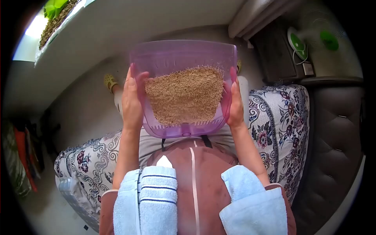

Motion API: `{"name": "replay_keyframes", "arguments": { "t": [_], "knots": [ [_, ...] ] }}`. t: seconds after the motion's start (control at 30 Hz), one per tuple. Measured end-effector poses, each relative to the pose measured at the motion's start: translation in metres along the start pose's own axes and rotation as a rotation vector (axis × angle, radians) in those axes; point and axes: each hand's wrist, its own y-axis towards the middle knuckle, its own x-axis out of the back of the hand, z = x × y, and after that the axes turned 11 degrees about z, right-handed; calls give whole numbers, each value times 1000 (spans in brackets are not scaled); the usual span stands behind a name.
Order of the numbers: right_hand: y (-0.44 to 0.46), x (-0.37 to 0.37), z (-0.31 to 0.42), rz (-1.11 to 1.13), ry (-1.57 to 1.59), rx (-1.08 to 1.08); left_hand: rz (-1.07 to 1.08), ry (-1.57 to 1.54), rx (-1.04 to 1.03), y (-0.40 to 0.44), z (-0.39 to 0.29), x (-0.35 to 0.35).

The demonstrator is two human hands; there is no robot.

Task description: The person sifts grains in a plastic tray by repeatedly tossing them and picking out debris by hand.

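Observation:
A purple see-through plastic bin (184, 51) is held up in front of my body, over my lap. Inside lies a heap of small tan grains (186, 94), perhaps cereal seed; the exact kind is unclear. My left hand (132, 100) grips the bin's left wall, its fingers showing through the plastic. On the opposite wall, my right hand (235, 103) is closed in the same way. A row of narrow slots or ribs runs along the bin's near edge, close to my waist.
I sit on a bed with a patterned cover (274, 125), its dark padded headboard (337, 149) to the right. A dark nightstand (274, 51) carries a green and white device (297, 43). A windowsill with a plant (55, 9) is at upper left. Light blue towels (158, 196) hang over my shoulders.

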Motion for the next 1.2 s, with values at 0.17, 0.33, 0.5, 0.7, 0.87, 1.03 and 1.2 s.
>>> {"name": "replay_keyframes", "arguments": {
  "t": [0.17,0.33,0.5,0.7,0.87,1.03,1.2],
  "knots": [
    [11,-29,47,-46,8,-152,5,-161,98,-4,20,12],
    [17,-50,85,74,-49,46,39,-343,-211,-13,-19,-10],
    [-13,-3,17,-47,81,-78,18,-108,10,-8,18,-4],
    [6,-27,53,-132,-27,-205,-73,-202,213,-4,27,-1],
    [7,-51,95,114,-91,139,20,-319,-272,-12,-24,-20],
    [-3,-7,22,-34,-64,-10,23,-84,-16,-12,18,1],
    [0,-10,24,-95,25,-186,-66,-121,199,-11,30,5]
  ]
}}
